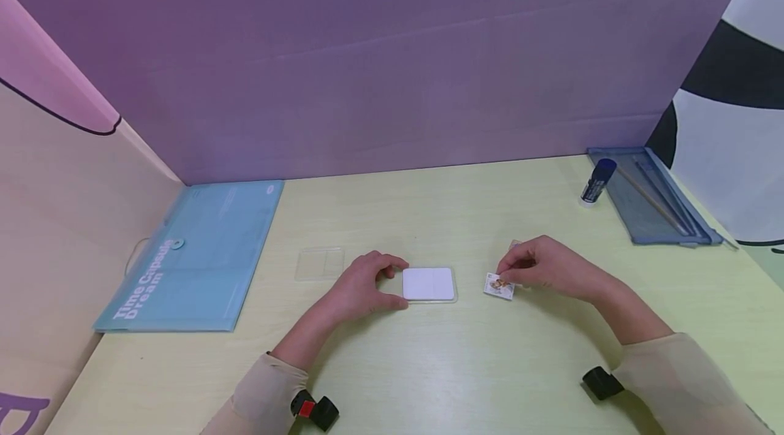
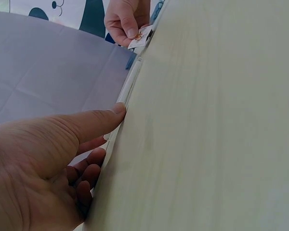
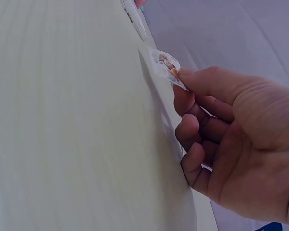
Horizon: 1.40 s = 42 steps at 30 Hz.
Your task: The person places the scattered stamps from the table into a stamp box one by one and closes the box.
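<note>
My left hand [image 1: 366, 288] steadies a shallow clear plastic case [image 1: 455, 297] on the table, thumb at its near edge and index finger at its far edge. Inside the case lies a white card [image 1: 429, 284] with rounded corners. To the right, my right hand [image 1: 548, 268] pinches a small picture card [image 1: 499, 286] between thumb and index finger. Brown and orange artwork shows on this card [image 3: 166, 66] in the right wrist view, where it is tilted just above the table. Part of it is hidden under the thumb. Behind the left hand lies a clear plastic piece [image 1: 320, 264], flat on the table.
A light blue button folder [image 1: 202, 258] lies at the left. At the back right, a glue stick [image 1: 597, 182] stands beside a blue-grey zip pouch [image 1: 637, 200] with long thin tools. A purple partition [image 1: 392, 67] closes the far side of the table [image 1: 441, 367].
</note>
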Each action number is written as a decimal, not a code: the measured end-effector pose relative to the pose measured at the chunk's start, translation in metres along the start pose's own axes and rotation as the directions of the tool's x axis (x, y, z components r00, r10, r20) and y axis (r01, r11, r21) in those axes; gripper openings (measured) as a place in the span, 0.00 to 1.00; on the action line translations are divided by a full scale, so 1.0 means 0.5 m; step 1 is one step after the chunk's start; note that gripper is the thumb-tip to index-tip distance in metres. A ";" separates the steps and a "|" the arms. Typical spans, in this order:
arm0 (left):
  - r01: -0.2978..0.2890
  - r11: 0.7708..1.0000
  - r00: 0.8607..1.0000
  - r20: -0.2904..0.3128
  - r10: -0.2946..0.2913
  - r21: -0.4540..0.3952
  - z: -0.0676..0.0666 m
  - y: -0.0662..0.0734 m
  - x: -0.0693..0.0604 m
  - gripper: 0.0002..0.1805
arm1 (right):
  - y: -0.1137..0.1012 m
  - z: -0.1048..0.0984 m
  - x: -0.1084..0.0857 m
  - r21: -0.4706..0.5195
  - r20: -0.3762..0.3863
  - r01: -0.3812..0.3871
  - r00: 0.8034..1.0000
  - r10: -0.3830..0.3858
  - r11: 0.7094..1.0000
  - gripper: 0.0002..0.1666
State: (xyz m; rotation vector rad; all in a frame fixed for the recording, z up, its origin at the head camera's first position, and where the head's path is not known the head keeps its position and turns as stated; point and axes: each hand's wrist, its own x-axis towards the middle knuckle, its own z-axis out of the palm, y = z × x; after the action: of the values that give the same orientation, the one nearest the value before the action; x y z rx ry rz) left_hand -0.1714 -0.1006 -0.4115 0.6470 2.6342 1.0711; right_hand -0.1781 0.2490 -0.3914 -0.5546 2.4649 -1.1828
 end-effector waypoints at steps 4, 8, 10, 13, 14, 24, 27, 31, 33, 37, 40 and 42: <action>0.003 1.000 1.000 0.000 -0.003 0.000 0.000 0.001 -0.001 0.31 | -0.003 0.003 0.002 -0.008 0.000 -0.003 1.000 0.003 1.000 0.05; 0.005 1.000 1.000 0.000 -0.005 0.003 0.000 0.001 -0.001 0.31 | -0.008 0.006 0.004 -0.003 -0.001 -0.006 1.000 0.006 1.000 0.06; 0.004 1.000 1.000 0.000 -0.004 0.006 0.000 0.001 0.000 0.31 | -0.010 0.007 0.006 0.000 -0.001 -0.004 1.000 0.004 1.000 0.07; 0.001 1.000 1.000 0.000 -0.001 0.010 0.000 0.000 0.000 0.31 | -0.012 0.010 0.008 0.002 -0.004 -0.010 1.000 0.010 1.000 0.07; 0.000 1.000 1.000 0.001 0.000 0.011 0.000 0.000 0.000 0.31 | -0.013 0.011 0.009 -0.001 -0.005 -0.009 1.000 0.009 1.000 0.07; -0.006 1.000 1.000 0.006 0.006 0.013 0.001 0.002 -0.001 0.30 | -0.019 0.021 0.019 0.000 0.000 -0.016 1.000 0.016 1.000 0.06; -0.009 1.000 1.000 0.005 0.009 0.013 0.001 0.002 -0.001 0.30 | -0.023 0.024 0.022 0.010 0.008 -0.009 1.000 0.009 1.000 0.06; -0.011 1.000 1.000 0.003 0.011 0.013 0.002 0.000 -0.001 0.30 | -0.027 0.027 0.026 0.027 0.020 -0.007 1.000 0.007 1.000 0.06; -0.011 1.000 1.000 0.002 0.011 0.013 0.002 -0.001 0.000 0.30 | -0.027 0.028 0.027 0.031 0.022 -0.010 1.000 0.010 0.999 0.06; -0.009 1.000 1.000 0.001 0.009 0.015 0.002 -0.001 -0.001 0.30 | -0.026 0.030 0.030 0.034 0.025 -0.013 1.000 0.012 0.999 0.06; -0.010 1.000 1.000 0.001 0.010 0.013 0.002 -0.002 -0.001 0.30 | -0.024 0.031 0.033 0.036 0.019 -0.004 1.000 0.004 0.999 0.06; -0.014 1.000 1.000 0.001 0.014 0.013 0.002 -0.002 0.000 0.30 | -0.025 0.032 0.033 0.039 0.014 0.003 1.000 -0.003 0.999 0.06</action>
State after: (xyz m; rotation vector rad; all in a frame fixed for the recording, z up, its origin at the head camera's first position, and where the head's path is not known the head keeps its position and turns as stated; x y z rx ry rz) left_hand -0.1713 -0.1004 -0.4129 0.6689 2.6420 1.0588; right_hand -0.1825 0.2233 -0.3933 -0.5539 2.4245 -1.2212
